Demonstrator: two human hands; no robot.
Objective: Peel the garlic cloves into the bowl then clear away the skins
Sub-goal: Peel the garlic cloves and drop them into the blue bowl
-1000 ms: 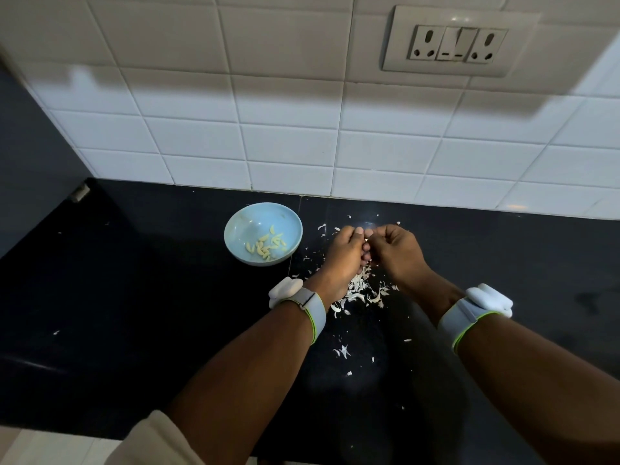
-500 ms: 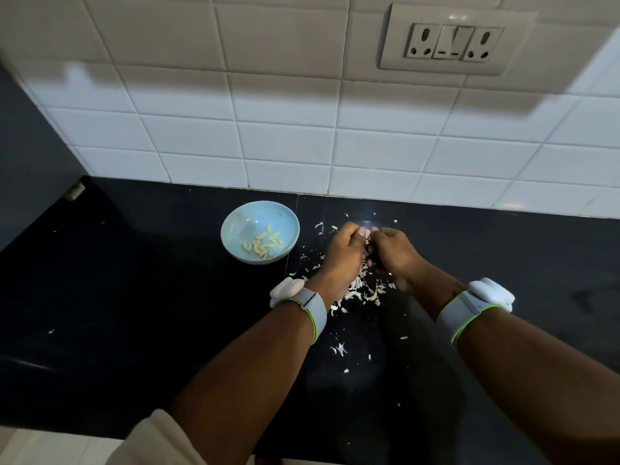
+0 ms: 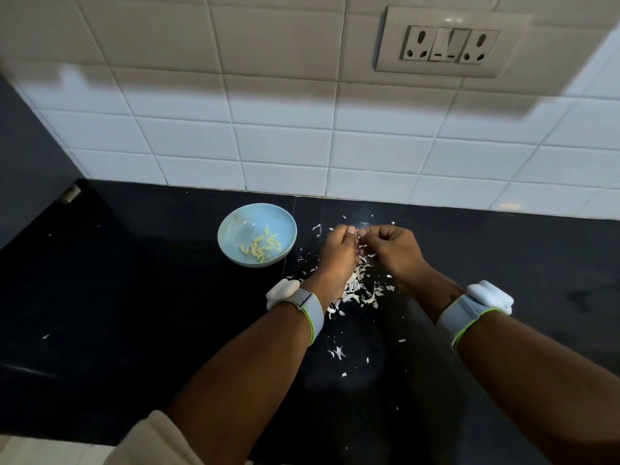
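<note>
A light blue bowl [image 3: 231, 223] stands on the black counter and holds several peeled garlic cloves [image 3: 260, 248]. To its right, my left hand [image 3: 337, 253] and my right hand [image 3: 394, 251] meet fingertip to fingertip, both curled around a small garlic clove [image 3: 361, 233] that is almost hidden between them. A heap of white garlic skins [image 3: 357, 290] lies on the counter under and just behind my hands, with smaller flakes scattered around.
The black counter [image 3: 134, 313] runs back to a white tiled wall [image 3: 285, 146] carrying a socket plate [image 3: 449, 45]. Stray skin flakes [image 3: 337, 352] lie closer to me. A grey wristband with a white unit sits on each wrist.
My hands stay together at the same spot above the skins, with only small finger movements on the clove. The view has shifted slightly.
</note>
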